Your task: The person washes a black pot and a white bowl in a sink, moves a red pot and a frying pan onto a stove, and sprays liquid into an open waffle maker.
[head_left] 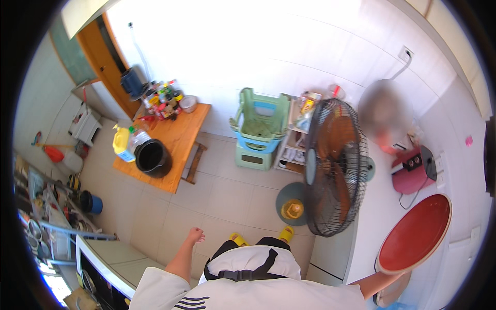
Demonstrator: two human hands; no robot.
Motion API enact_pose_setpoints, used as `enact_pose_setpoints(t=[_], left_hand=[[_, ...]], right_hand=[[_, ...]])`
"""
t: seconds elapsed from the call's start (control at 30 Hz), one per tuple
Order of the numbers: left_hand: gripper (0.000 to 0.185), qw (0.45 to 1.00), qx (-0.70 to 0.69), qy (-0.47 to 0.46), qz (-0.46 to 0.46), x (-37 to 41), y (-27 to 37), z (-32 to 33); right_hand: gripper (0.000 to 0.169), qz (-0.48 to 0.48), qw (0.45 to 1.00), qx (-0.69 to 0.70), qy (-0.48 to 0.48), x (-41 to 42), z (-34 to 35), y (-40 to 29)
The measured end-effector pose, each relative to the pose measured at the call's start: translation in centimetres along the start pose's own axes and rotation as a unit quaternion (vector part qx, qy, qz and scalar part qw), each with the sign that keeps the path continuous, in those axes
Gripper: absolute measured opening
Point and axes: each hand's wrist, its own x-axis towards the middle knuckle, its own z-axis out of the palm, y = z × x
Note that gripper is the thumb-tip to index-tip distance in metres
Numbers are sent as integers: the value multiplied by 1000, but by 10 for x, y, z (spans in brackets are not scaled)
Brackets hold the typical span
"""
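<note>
My left hand (195, 235) hangs over the tiled floor with nothing in it, its fingers loosely bent. At the far right, a shallow round pan (416, 234) with a red inside and a cream rim is tilted towards me. My right hand (390, 277) grips the pan's near edge; most of its fingers are hidden behind the rim. Below that forearm, a pale round thing (397, 292) with a dark edge is partly covered. The white counter (378, 221) runs along my right side.
A large black-caged fan (337, 166) stands close by, left of the counter. On the counter sits a maroon appliance (414, 170) with a cord. Stacked green and blue stools (259, 128) stand by the wall. A wooden table (182, 151) holds a black bucket (153, 159) and several bottles (164, 100).
</note>
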Motion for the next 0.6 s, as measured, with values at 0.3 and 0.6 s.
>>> enact_pose_setpoints(t=[0.3,0.6], left_hand=[[21,984,-174,40,5,-15,-58,-44],[20,939,-326,97,-57,-38,-140,-77]], right_hand=[[34,102,931,-20,-351,-148,229,27],[26,31,757,-123,-641,-315,399,154]])
